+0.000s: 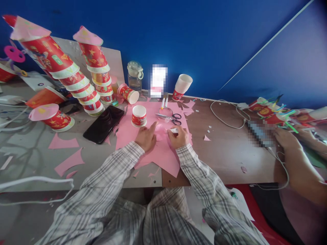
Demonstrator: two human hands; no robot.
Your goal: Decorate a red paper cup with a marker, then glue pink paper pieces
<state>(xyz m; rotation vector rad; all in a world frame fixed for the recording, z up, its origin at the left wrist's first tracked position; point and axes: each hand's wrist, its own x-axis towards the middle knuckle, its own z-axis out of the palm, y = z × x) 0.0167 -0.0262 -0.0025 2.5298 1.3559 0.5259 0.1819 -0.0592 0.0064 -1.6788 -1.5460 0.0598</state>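
Observation:
My left hand [146,137] rests on a large pink paper sheet [125,136], index finger stretched out beside a small rounded pink paper piece [160,132]. On the other side of that piece, my right hand [178,137] pinches a small white tube [174,130], its narrow tip pointing left toward the piece. Just behind my left hand stands a red-and-white paper cup [139,116], upright on the sheet. Black-handled scissors [176,118] lie open beyond my right hand, close to a roll of clear tape [166,111].
Stacked red paper cups with pink cone tops [58,61] stand at the left, near a black phone [104,124]. A water bottle [135,76], a blurred bright screen [158,81] and nested cups [182,86] line the wall. Another person's arm [298,160] is at the right.

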